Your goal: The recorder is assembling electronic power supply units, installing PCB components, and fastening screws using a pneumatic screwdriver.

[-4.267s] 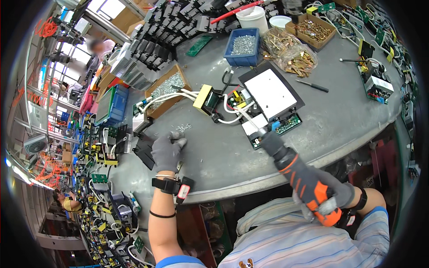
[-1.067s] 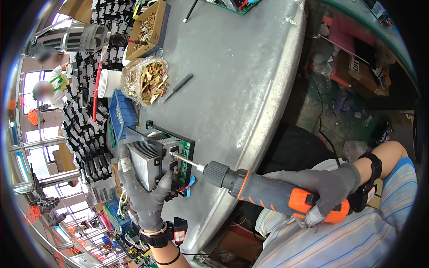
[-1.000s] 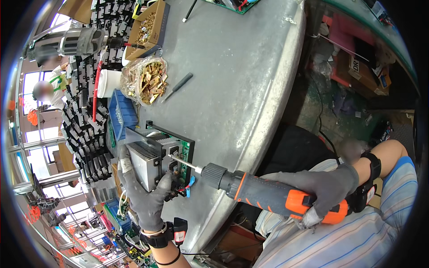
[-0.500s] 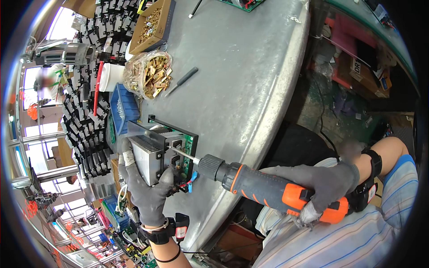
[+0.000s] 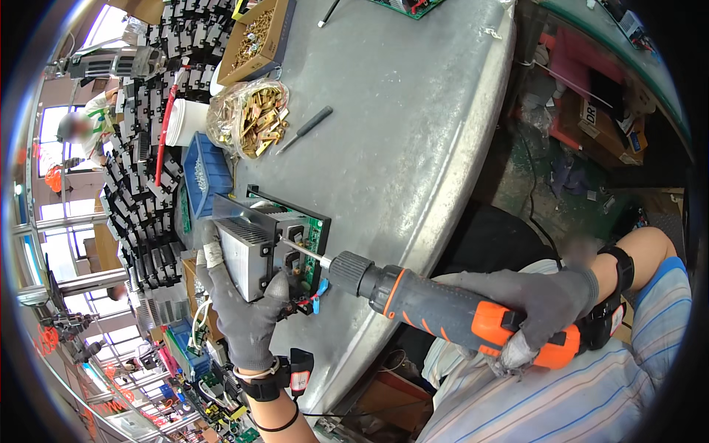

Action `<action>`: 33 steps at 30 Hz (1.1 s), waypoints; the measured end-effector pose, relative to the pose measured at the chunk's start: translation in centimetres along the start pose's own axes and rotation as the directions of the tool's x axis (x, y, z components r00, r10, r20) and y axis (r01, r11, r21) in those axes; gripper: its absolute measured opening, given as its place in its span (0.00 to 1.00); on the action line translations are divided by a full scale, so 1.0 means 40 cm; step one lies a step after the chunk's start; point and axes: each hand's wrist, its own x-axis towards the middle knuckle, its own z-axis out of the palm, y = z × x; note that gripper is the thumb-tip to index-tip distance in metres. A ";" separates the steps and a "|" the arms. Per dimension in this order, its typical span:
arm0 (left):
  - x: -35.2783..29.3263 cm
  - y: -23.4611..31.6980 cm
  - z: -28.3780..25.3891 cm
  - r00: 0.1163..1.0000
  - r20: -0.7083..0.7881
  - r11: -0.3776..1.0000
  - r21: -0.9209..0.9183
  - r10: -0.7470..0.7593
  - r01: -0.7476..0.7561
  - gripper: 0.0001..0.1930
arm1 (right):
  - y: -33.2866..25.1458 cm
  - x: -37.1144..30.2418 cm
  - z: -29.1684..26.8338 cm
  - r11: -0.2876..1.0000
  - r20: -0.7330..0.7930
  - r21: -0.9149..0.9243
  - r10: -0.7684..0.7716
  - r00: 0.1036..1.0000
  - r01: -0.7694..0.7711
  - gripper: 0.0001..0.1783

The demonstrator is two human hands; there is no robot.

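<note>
My right hand (image 5: 543, 310), in a grey glove, is wrapped round a black and orange power screwdriver (image 5: 436, 310). Its long bit reaches left to the side of a finned metal heat sink (image 5: 247, 258), where the tip meets the part near a black component. A green circuit board (image 5: 316, 240) with a black frame is joined to the heat sink. My gloved left hand (image 5: 247, 317) grips the heat sink, fingers along its far left side and thumb at the near edge. Blue connectors (image 5: 319, 295) on short wires stick out by the thumb.
A blue bin (image 5: 205, 177) of small screws, a bag of brass-coloured parts (image 5: 258, 122) and a cardboard box of screws (image 5: 255, 44) stand behind the heat sink. A loose hand screwdriver (image 5: 306, 129) lies on the grey table (image 5: 391, 111). Many heat sinks (image 5: 136, 177) are stacked at left.
The view has shifted slightly. Both hands keep their hold, and the bit stays against the heat sink assembly with little visible movement.
</note>
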 end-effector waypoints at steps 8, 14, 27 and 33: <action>0.003 -0.004 0.001 1.000 0.001 0.999 0.029 -0.016 0.016 0.57 | 0.005 -0.004 -0.003 0.999 0.012 0.037 -0.038 0.999 0.038 0.57; 0.001 0.003 0.003 0.999 0.015 0.998 -0.040 -0.046 0.047 0.56 | 0.017 -0.001 -0.010 0.998 0.017 0.006 -0.061 0.998 0.061 0.58; 0.000 0.003 0.003 1.000 0.000 1.000 -0.031 0.001 -0.001 0.57 | 0.002 0.001 -0.004 1.000 -0.020 0.002 -0.020 1.000 0.020 0.55; 0.007 0.003 -0.001 0.999 0.017 0.996 0.082 0.037 -0.038 0.53 | -0.020 -0.011 0.036 0.993 -0.048 0.113 0.043 0.998 -0.038 0.43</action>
